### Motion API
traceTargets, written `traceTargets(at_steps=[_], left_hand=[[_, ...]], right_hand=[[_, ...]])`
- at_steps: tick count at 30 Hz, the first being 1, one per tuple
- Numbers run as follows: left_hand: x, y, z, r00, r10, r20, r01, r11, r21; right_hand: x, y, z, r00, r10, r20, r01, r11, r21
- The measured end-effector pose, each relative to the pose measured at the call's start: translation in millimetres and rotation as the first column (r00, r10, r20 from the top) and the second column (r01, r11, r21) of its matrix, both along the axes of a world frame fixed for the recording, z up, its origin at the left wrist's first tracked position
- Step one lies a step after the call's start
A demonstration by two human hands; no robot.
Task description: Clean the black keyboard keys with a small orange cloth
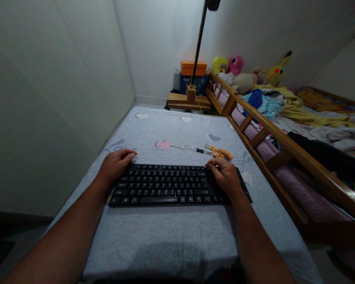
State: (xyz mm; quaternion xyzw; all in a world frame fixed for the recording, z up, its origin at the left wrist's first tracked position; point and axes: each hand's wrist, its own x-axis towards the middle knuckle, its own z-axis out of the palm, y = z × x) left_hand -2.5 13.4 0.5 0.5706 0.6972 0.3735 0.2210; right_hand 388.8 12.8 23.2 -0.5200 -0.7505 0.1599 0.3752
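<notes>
A black keyboard (165,185) lies flat on the light blue quilted cover, its long space bar toward me. My left hand (115,163) rests at its upper left corner, fingers curled and thumb against the forefinger; whether anything is between them is too small to tell. Over the number pad at the right end is my right hand (223,173), its thumb and forefinger pinched near the top edge of the keys. What it pinches, if anything, cannot be made out. Just beyond the keyboard lie a thin metal tool with a black sleeve (200,150) and an orange-tan bundle (221,153).
A wooden bed rail (266,126) runs along the right, with plush toys (220,65) and rumpled bedding behind it. Beyond the far edge stand a wooden stand base (189,101) with a dark pole and an orange box (193,68). A pale wall panel rises at left.
</notes>
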Motion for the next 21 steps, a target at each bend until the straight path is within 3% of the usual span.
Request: traceTargets(at_steps=[10, 21], left_hand=[[1, 0, 2.6, 1.0, -0.004, -0.001, 0.004, 1.0, -0.001], [-1, -1, -1.1, 1.0, -0.018, 0.014, 0.018, 1.0, -0.007]], right_hand=[[-2, -5, 7.1, 1.0, 0.025, -0.006, -0.026, 0.998, -0.056], [-3, 15, 14.1, 0.997, 0.07, 0.023, -0.068, 0.994, -0.09]])
